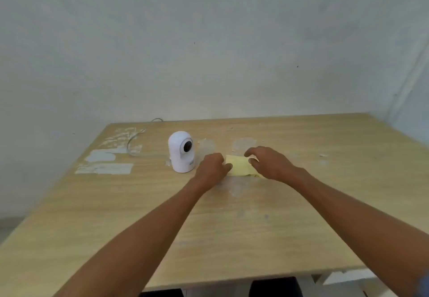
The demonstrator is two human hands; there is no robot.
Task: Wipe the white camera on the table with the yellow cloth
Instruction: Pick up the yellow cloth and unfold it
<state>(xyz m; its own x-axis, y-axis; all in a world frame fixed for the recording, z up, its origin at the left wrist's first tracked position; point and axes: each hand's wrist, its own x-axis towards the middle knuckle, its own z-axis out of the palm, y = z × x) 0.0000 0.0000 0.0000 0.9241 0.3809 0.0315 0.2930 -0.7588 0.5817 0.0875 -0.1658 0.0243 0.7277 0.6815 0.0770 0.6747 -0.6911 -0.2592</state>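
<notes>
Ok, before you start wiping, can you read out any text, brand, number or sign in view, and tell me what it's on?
No text can be read in this view.
White camera: a small grey mark low on its front, near the base, may be a logo or label, but it is too small and blurred to read.
Yellow cloth: no print visible.
Table: only pale residue patches, no writing.

We see a worn wooden table (116, 227): white camera (181, 151) upright at left-centre, yellow cloth (240, 166) flat beside it, thin cable (132, 143) behind, tape residue patches (104, 168) left.
</notes>
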